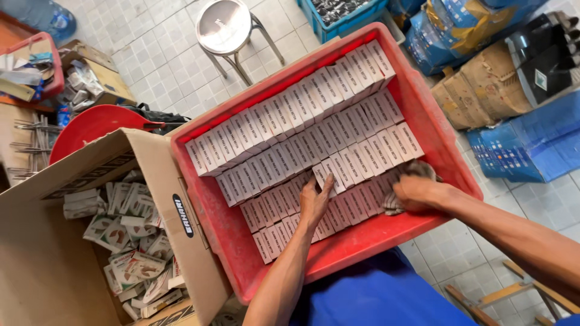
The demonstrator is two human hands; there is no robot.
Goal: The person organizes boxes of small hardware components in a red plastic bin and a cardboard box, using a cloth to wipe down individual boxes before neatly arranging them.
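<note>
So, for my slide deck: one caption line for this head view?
Left hand presses rows of white boxes in a red crate; right hand holds a cloth.

One red crate point(423, 115) fills the middle of the frame. The small white boxes point(290, 139) inside it stand in four rows; the upper row has roughly twenty, and the rows nearer the bottom are partly hidden, so no full count can be given. Two hands are in the crate: the left hand point(314, 202) and the right hand point(417, 192). One grey cloth point(417, 170) lies at the right hand. One open cardboard box point(36, 259) sits at lower left, with loose flat packets point(130, 241) too jumbled to count. One round metal stool point(225, 25) stands at the top. One red bowl point(90, 127) sits at the left.
</note>
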